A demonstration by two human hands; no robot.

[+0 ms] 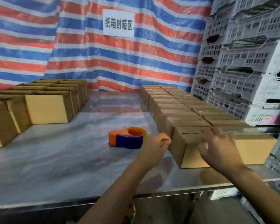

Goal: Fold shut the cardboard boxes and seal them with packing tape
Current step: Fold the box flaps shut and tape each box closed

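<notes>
Two bare hands reach toward the nearest closed box (196,143) at about four o'clock on the steel worktop (55,159); the left hand (157,146) is curled narrow into a loose fist with its knuckles just beside the box's left top corner, apparently holding nothing, though whether it touches the cardboard I cannot tell; the right hand (220,147) is spread wide, fingers fanned over the box's top and front face, empty, and blurred enough that contact is uncertain; I read the pair as either settling this box into its place or about to draw it out. This box heads a double row of closed boxes (181,109) that runs back toward one o'clock, packed edge to edge, likely so finished pieces stay square and out of the working space. The tape dispenser (128,138), orange and blue, lies on its side at the centre of the worktop, just left of the left hand and within easy reach, free of either hand. At nine to ten o'clock stands a second batch, the open boxes (47,102), apparently with flaps up, well apart from the closed row, probably the stock still to be folded. White plastic crates (242,62) are stacked along the three o'clock side; a striped tarpaulin (87,62) with a paper sign (118,23) hangs at twelve.
</notes>
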